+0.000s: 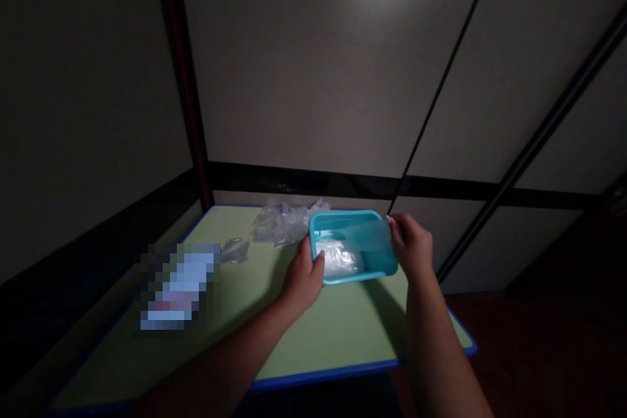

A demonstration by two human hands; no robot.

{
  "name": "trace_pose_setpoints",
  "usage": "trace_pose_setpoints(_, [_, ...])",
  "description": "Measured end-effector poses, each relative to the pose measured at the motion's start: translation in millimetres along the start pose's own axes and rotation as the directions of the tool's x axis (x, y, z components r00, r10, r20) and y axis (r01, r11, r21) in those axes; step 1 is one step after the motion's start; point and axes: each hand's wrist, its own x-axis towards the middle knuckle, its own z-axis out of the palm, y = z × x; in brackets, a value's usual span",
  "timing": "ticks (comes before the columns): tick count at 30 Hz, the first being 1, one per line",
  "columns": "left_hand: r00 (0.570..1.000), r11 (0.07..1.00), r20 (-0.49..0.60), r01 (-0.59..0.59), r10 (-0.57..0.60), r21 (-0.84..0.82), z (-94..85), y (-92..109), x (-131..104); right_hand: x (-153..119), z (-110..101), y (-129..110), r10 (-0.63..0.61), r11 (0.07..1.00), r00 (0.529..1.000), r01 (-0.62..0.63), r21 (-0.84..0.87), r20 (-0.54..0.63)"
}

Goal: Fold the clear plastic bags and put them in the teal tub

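A teal plastic basket (355,279) is held tilted above the table, its open top facing me. My left hand (304,277) grips its left end, with the thumb over the rim. Inside at the left lies shiny clear plastic bagging (337,256). At the basket's right end, my right hand (412,245) is closed in a pinch on a clear plastic bag (367,234), which stretches leftward across the basket's opening. Whether that bag joins the plastic inside I cannot tell. The right fingertips are partly hidden.
The light green table (313,353) has a blue edge. A heap of crumpled clear bags (281,223) lies behind the basket, with a small clear bag (235,251) to its left. A blurred-out bright rectangle (183,284) is at the left. Cabinet panels (304,78) stand behind the table.
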Motion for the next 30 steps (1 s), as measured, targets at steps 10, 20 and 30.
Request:
trace_pose_setpoints(10, [0.999,0.997,-0.001,0.034,-0.034,-0.069,1.9,2.0,-0.1,6.8,-3.6,-43.2,-0.122,0.969,0.96,0.171,-0.181,0.252])
trace_pose_setpoints(20, [1.0,0.997,-0.004,-0.016,0.016,-0.071,2.8,0.6,0.2,3.1,18.0,-41.0,0.011,0.923,0.933,0.129,-0.363,0.36])
trace_pose_setpoints(30, [0.999,0.999,0.02,-0.036,0.037,-0.029,4.8,-4.6,1.1,-2.5,37.1,-31.6,0.18,0.958,0.85,-0.037,-0.285,0.495])
